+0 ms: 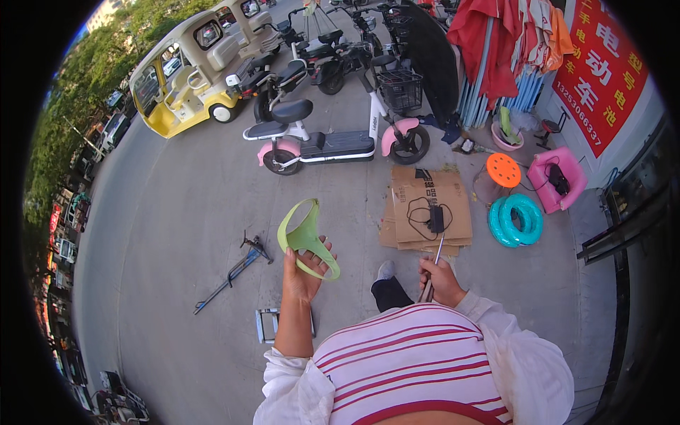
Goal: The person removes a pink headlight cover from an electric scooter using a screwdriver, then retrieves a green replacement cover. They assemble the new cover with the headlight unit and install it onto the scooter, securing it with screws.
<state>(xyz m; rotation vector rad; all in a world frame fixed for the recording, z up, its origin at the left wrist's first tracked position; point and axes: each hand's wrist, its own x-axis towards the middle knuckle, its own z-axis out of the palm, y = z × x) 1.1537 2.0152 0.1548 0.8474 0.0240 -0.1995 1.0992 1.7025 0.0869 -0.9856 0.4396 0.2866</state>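
Note:
A light green curved plastic piece with a wide opening (306, 234), like a moulded cover, rises from my left hand (304, 280). The fingers and thumb of that hand close round its lower part. Lower on the right, my right hand (445, 285) is wrapped round what looks like a screwdriver (440, 249); its thin metal shaft points away from me and its handle is mostly hidden. Beyond that hand, a black charger (436, 219) with a looped cord lies on flattened cardboard (457, 202).
A white and pink electric scooter (336, 146) stands ahead. Left on the ground are a blue metal stand (237, 270) and a small metal frame (268, 326). An orange stool (503, 171), turquoise rings (525, 221) and a pink seat (564, 191) stand right.

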